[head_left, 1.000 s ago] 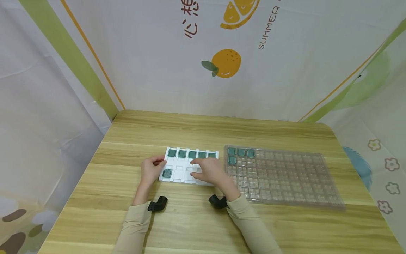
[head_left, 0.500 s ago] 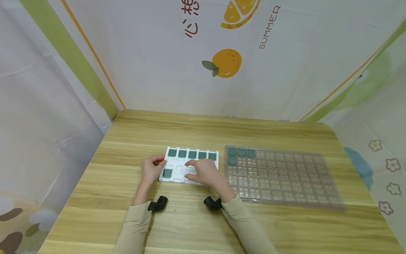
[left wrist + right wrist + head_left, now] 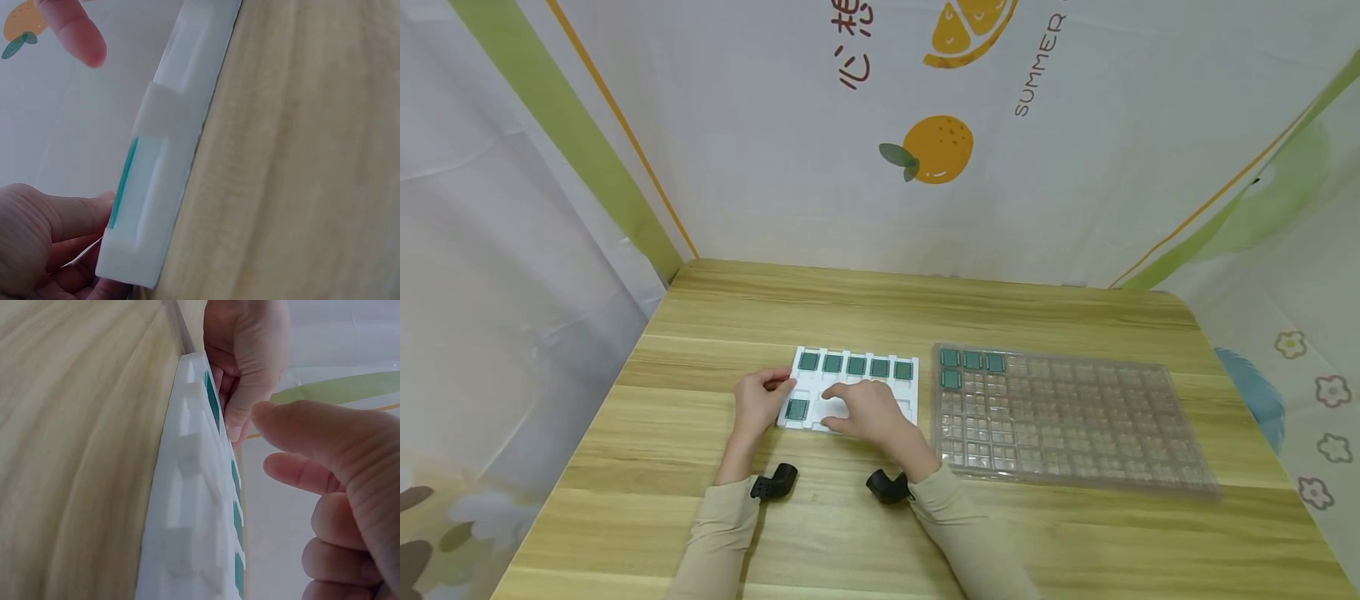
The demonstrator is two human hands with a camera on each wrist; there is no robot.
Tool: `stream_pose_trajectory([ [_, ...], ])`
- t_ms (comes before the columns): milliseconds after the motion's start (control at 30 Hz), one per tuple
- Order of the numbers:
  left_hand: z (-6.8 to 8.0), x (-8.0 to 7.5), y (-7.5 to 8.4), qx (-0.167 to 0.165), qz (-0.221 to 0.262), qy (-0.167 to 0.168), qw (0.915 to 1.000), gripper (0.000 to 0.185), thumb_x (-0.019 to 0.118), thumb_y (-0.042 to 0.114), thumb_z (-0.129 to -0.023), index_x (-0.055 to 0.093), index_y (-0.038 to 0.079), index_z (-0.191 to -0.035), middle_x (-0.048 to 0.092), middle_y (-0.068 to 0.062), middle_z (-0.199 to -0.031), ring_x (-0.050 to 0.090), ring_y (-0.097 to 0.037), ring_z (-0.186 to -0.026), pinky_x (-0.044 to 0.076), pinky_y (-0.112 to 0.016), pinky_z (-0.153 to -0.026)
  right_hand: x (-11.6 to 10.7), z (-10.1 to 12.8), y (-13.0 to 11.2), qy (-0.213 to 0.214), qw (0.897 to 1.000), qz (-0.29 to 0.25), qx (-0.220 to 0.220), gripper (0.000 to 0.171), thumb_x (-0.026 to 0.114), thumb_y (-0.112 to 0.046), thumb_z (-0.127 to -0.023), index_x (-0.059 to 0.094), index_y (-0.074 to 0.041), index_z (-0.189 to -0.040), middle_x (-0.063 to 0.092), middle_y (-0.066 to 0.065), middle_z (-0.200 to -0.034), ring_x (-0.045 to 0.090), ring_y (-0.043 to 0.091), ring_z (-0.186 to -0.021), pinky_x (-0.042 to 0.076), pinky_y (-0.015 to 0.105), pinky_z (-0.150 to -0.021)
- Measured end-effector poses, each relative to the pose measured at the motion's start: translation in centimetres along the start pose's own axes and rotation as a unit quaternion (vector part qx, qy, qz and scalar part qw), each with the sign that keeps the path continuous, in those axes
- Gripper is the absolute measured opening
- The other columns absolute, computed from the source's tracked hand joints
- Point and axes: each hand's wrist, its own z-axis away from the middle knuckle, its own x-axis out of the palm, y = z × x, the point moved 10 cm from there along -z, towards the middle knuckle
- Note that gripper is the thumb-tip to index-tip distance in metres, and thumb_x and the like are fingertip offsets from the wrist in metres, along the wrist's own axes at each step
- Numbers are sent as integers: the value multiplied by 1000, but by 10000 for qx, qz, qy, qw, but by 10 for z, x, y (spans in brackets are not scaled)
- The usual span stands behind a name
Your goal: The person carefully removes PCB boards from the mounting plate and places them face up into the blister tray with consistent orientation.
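A white tray (image 3: pixel 811 382) lies on the table, with a row of several square green chips (image 3: pixel 856 366) along its far side. One more green chip (image 3: pixel 797 409) sits in its near left pocket. At the tray's left edge my left hand (image 3: pixel 758 405) grips it; in the left wrist view the thumb (image 3: pixel 87 215) rests beside the chip on the tray's edge. Above the near row, my right hand (image 3: pixel 872 412) hovers with thumb and index finger apart and nothing between them. In the right wrist view its other fingers (image 3: pixel 337 550) are bent. The right hand covers part of the near row.
To the right lies a large clear tray (image 3: pixel 1075 417) of many small compartments. Several green chips (image 3: pixel 972 360) occupy its far left corner. The wooden table (image 3: pixel 850 533) reaches back to a printed curtain (image 3: pixel 775 167).
My right hand has moved left across the white tray towards the near left chip, thumb and index still apart. The far right chip of the tray now shows fully. My left hand stays put.
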Motion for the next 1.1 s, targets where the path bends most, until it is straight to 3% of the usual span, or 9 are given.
stream_pose_trajectory([
  [167,0,0,1,49,-6,-4,10000,17,68,-2,-80,70,-10,-95,68,-23,-87,58,-15,-69,42,-13,-57,3,-3,-3,-87,9999,-86,56,33,73,-37,-79,69,-17,-104,57,-6,-54,47,6,-49,34,20,-45],
  [500,0,0,0,49,52,-14,10000,17,68,-3,-80,70,-10,-95,68,-24,-86,57,-11,-68,42,-13,-57,8,-7,-7,-3,10000,-23,70,32,74,-38,-78,70,-17,-102,67,-5,-67,59,9,-59,38,20,-48],
  [767,0,0,0,82,21,26,10000,16,69,-4,-79,70,-10,-94,68,-24,-85,59,-11,-67,42,-12,-56,19,-11,-8,-236,9990,105,351,32,71,-41,-80,70,-18,-104,62,-6,-61,53,5,-54,34,19,-45],
  [967,0,0,0,61,16,36,10000,16,69,-3,-79,70,-10,-94,68,-24,-86,59,-11,-67,42,-11,-56,22,-16,-11,-150,9988,285,358,33,71,-42,-80,70,-19,-104,58,-7,-55,47,5,-48,32,20,-44],
  [1100,-1,0,0,82,10,39,10000,16,69,-4,-79,70,-10,-94,68,-24,-85,60,-12,-67,42,-12,-56,24,-19,-15,-156,9985,408,317,32,71,-43,-80,71,-20,-103,62,-8,-60,51,5,-50,34,20,-45],
])
